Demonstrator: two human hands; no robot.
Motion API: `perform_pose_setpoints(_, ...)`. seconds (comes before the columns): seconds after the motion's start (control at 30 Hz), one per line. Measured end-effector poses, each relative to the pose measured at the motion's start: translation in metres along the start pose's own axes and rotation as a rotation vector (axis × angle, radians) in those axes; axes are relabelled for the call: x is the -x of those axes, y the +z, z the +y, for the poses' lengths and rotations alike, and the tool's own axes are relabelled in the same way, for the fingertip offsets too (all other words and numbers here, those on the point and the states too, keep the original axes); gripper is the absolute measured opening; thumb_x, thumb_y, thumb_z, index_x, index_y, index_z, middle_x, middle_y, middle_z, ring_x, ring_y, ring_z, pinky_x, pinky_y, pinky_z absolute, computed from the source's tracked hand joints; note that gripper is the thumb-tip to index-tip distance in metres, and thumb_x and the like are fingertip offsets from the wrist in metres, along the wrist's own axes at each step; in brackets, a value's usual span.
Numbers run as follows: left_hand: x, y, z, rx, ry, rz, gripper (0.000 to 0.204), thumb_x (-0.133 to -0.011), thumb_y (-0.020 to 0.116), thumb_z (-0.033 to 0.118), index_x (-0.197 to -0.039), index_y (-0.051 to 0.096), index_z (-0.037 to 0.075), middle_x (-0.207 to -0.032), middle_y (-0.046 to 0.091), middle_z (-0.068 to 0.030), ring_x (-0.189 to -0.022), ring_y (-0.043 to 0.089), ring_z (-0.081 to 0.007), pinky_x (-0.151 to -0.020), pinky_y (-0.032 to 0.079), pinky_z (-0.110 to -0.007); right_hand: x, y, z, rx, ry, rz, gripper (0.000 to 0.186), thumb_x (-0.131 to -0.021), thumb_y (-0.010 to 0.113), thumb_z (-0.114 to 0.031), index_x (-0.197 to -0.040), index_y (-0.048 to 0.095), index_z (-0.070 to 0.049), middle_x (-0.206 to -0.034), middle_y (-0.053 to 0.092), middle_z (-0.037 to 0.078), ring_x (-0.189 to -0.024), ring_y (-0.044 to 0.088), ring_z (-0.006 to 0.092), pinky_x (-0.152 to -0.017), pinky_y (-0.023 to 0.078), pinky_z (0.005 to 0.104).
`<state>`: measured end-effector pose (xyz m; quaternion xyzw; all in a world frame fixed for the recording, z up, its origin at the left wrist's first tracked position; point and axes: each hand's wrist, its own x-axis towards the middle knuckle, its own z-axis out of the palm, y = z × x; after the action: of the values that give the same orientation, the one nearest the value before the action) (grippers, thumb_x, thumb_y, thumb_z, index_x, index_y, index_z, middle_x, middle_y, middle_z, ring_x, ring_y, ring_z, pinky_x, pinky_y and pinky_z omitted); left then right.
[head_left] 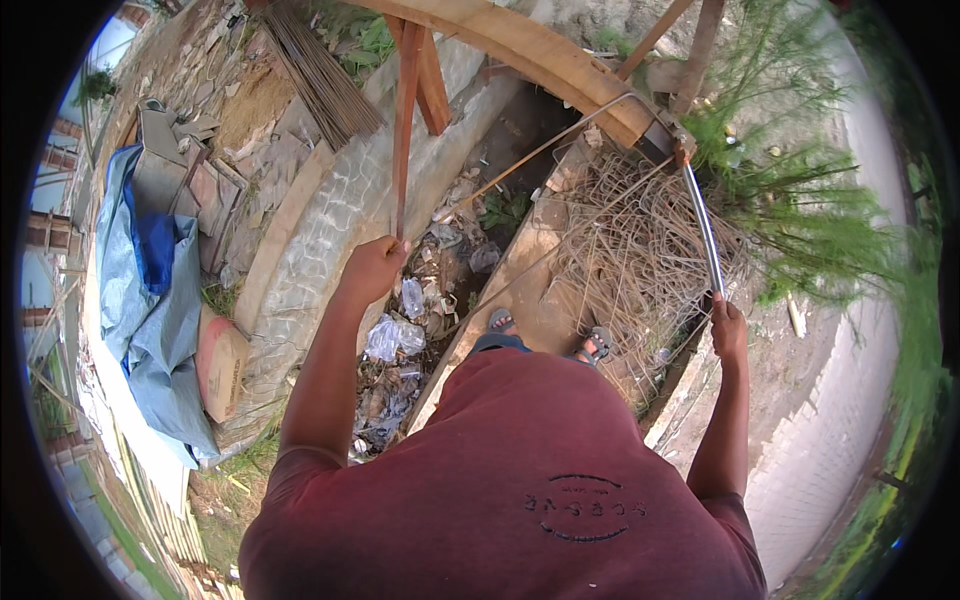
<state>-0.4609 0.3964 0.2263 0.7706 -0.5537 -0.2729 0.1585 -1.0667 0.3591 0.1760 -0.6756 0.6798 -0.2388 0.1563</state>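
Observation:
My left hand [375, 268] is closed at the left, its fingers pinched on the end of a thin, rust-brown metal rod [520, 167]. That rod runs up to the right and bends near the end of a raised wooden beam [540, 60]. My right hand [730, 325] is wrapped around the lower end of a silver metal bar [704, 220]. The bar's upper end meets a metal fitting [668, 138] on the beam's end. A second thin rod stretches from near this fitting down to the left.
Bent metal rods lie in a tangled pile [640, 230] ahead of my sandalled feet. A littered ditch [405, 330] runs left of the concrete slab I stand on. Wooden legs [405, 120] prop the beam. Beyond are straight rods [315, 75], a blue-grey tarp [150, 300] and green foliage [800, 190].

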Motion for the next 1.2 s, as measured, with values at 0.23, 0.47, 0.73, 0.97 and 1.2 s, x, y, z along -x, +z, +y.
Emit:
perform_pose_setpoints(0.23,0.004,0.008,-0.007,0.102,0.005,-0.007,0.031,-0.089,0.056,0.031,-0.091,0.067,0.001,-0.067,0.060,-0.0174,-0.060,0.057,-0.0280,-0.063,0.044,-0.037,-0.005,-0.019,-0.056,0.074,0.457,-0.141,0.061,-0.090,0.045,-0.058,-0.082,0.061,0.001,-0.059,0.051,0.008,-0.057,0.049,0.0180,-0.054,0.040,0.0361)
perform_pose_setpoints(0.47,0.001,0.011,-0.016,0.064,0.063,0.027,0.035,-0.090,0.056,0.032,-0.081,0.065,0.000,-0.064,0.057,-0.0189,-0.056,0.053,-0.0288,-0.058,0.041,-0.039,0.002,0.006,-0.052,0.309,0.448,-0.142,0.062,-0.090,0.044,-0.058,-0.077,0.056,0.001,-0.067,0.056,0.016,-0.066,0.055,0.0292,-0.064,0.043,0.0408)
perform_pose_setpoints(0.73,0.010,0.005,-0.003,0.220,-0.068,-0.067,0.035,-0.088,0.059,0.032,-0.077,0.064,-0.001,-0.056,0.051,-0.0089,-0.053,0.047,-0.0163,-0.054,0.038,-0.033,-0.012,-0.021,-0.027,-0.238,0.547,-0.211,0.050,-0.090,0.050,-0.054,-0.066,0.045,-0.010,-0.048,0.034,-0.004,-0.036,0.031,0.0070,-0.033,0.024,0.0276)
perform_pose_setpoints(0.97,0.057,0.020,0.003,0.663,-0.198,-0.248,0.037,-0.090,0.057,0.033,-0.073,0.061,0.000,-0.056,0.044,0.0027,-0.053,0.038,-0.0083,-0.051,0.032,-0.027,0.009,-0.007,-0.024,-0.094,0.263,0.045,0.043,-0.087,0.061,-0.044,-0.082,0.062,0.000,-0.059,0.046,0.000,-0.059,0.041,0.0101,-0.051,0.035,0.0302)
perform_pose_setpoints(1.2,0.102,0.057,0.052,0.623,0.085,-0.058,0.035,-0.092,0.057,0.030,-0.072,0.057,0.001,-0.056,0.046,0.0005,-0.056,0.038,-0.0074,-0.052,0.032,-0.027,0.028,0.047,-0.159,-0.829,0.238,0.063,0.019,-0.087,0.066,-0.017,-0.085,0.055,-0.001,-0.069,0.063,0.006,-0.058,0.059,0.0126,-0.057,0.050,0.0258)
